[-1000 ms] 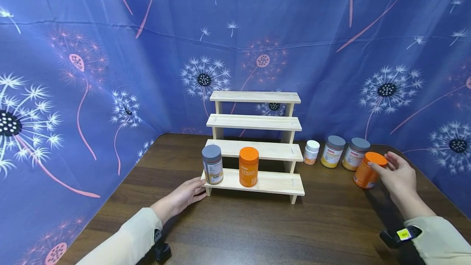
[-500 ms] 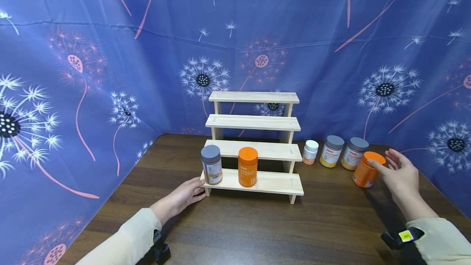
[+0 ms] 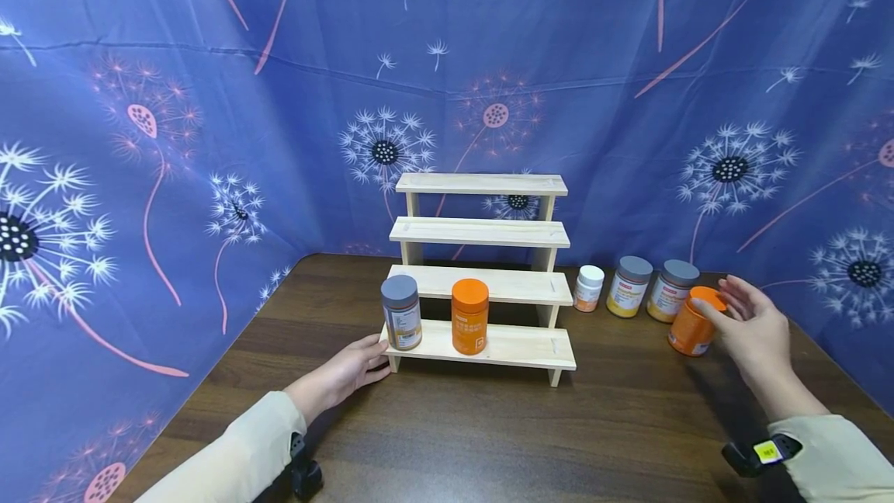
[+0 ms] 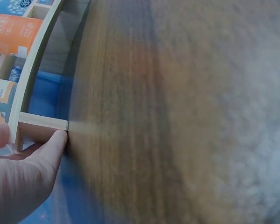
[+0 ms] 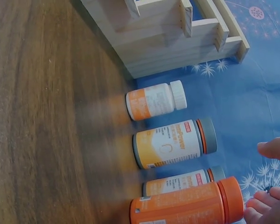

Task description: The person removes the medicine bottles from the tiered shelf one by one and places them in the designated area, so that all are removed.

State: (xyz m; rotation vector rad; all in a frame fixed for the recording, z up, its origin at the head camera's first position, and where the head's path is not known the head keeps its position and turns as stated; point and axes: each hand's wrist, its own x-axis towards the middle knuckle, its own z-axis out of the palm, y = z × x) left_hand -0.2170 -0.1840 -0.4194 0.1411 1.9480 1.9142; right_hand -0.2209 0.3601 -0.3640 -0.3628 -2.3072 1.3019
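Right hand (image 3: 757,332) nearer orange jar (image 3: 691,328), fingers parted | grey-lidded jar (image 3: 670,297) just behind | left hand (image 3: 345,371) grips shelf (image 3: 525,343)

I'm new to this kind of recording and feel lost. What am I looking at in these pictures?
There is no robot here, just a person's left hand and right hand. The wide picture comes from a camera worn on the head; the two closer ones come from cameras on the wrists. On the brown table is a four-step wooden stand, with a grey-lidded jar and an orange jar on its lowest step. To its right are a small white bottle, two more grey-lidded jars and a second orange jar. The left hand grips the lowest step's left end. The right hand is beside the second orange jar, not gripping it.
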